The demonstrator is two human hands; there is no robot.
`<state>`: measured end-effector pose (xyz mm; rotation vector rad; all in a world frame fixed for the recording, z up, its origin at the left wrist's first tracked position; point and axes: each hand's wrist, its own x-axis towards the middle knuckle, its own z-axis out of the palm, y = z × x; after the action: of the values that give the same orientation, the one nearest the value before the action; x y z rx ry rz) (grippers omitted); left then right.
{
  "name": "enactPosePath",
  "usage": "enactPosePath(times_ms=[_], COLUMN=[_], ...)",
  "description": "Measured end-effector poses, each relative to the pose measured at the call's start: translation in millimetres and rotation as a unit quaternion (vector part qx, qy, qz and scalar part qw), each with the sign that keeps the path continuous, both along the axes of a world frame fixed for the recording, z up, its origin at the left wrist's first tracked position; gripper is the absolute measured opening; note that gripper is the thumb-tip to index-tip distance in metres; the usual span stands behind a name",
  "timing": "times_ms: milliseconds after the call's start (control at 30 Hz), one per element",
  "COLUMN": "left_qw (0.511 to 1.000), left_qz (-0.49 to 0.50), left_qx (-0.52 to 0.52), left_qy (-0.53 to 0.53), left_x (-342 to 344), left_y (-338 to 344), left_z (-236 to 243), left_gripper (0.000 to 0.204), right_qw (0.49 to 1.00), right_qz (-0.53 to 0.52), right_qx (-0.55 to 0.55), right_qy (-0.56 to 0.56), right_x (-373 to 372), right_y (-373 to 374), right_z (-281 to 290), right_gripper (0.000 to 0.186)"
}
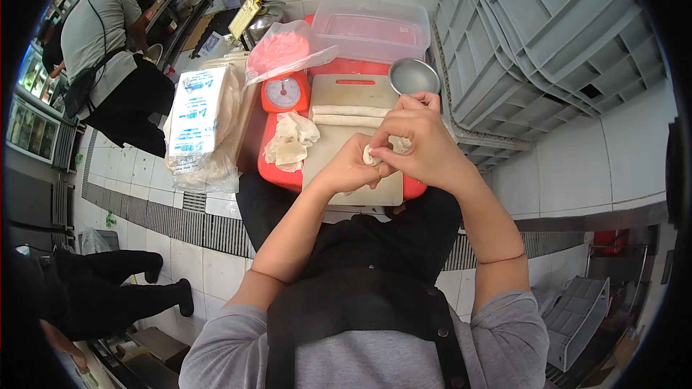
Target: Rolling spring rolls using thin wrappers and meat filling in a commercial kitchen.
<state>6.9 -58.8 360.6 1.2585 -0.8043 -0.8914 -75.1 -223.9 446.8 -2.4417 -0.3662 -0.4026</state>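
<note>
Over the cream cutting board [339, 148], my two hands meet around a small piece of white dough [370, 155]. My left hand [351, 168] is closed around it from below, while the fingertips of my right hand [422, 137] pinch its upper part. Behind the right fingers another pale, thin piece [400, 145] shows in part. Two long white dough rolls [349, 116] lie across the board, just beyond my hands. Crumpled, thin dough sheets [291, 141] are heaped to the left, at the board's edge.
An orange dial scale [282, 92] with plastic film on top stands back left. A metal bowl [414, 78] sits back right, before a clear tub [371, 29]. Stacked grey crates [533, 36] rise on the right; a white package [198, 112] lies left. Two people are at the left.
</note>
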Motion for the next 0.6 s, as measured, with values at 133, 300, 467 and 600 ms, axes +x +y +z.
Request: enactPosePath(times_ms=[133,300,467,600], left_qw=[1.000,0.999,0.997,0.997], left_qz=[-0.003,0.028,0.051,0.078], left_qx=[-0.004,0.007,0.031,-0.010], left_qy=[0.001,-0.030,-0.043,-0.016], left_x=[-3,-4,-6,-7], left_y=[2,0,0,2], left_z=[3,-1,6,3], left_gripper=[0.011,0.009,0.010,0.011], right_qw=[0.998,0.991,0.998,0.999], right_qz=[0.036,0.051,0.015,0.022], right_qx=[-0.052,-0.120,-0.047,-0.034], right_qy=[-0.013,-0.019,-0.034,-0.024], right_x=[-5,-6,-4,-1], right_y=[-2,-1,4,9], right_z=[5,5,8,6], right_gripper=[0.007,0.007,0.014,0.016])
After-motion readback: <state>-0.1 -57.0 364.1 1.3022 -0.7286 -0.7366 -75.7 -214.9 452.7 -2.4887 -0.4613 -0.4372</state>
